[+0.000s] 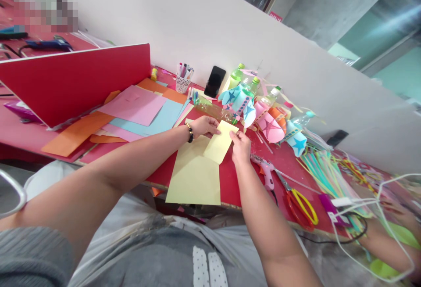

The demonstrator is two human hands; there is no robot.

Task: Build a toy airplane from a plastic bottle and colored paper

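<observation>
At frame centre, small yellow sheet (219, 143) pinched at opposite edges; left hand (204, 126) and right hand (240, 145) fingers clamped on it, above larger yellow sheet (194, 175); likely light, floppy, crease-prone; edges safest grip.

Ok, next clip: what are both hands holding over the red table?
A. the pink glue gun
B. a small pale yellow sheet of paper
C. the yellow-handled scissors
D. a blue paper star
B: the left hand and the right hand each pinch an edge of the small yellow sheet, above a larger yellow sheet; the scissors and the glue gun lie untouched to the right.
</observation>
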